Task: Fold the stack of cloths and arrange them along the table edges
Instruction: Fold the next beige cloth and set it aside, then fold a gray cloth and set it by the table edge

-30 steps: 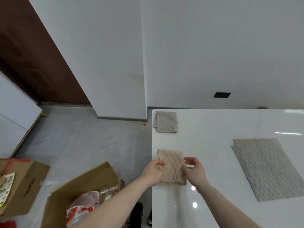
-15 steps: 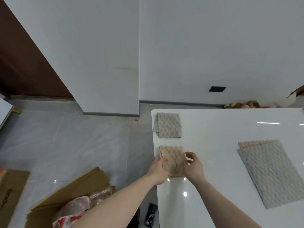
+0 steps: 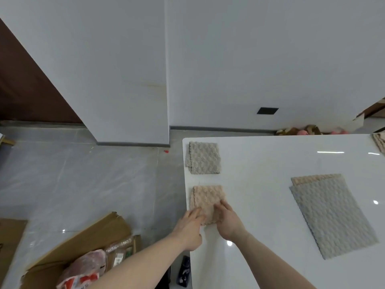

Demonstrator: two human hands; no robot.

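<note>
The folded beige textured cloth point(image 3: 206, 198) is pressed flat by straight fingers of the left hand point(image 3: 190, 225) and right hand point(image 3: 228, 221), at the glossy white desk point(image 3: 260, 205) left edge. Beyond it lies a folded grey cloth point(image 3: 204, 157); grey marbled floor point(image 3: 83, 180) lies leftward.

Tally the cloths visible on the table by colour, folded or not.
Grey: 2, the folded grey cloth and the unfolded grey cloth.
Beige: 3, the folded beige cloth, the beige cloth under the stack, and one at the right edge.
Total: 5
</note>
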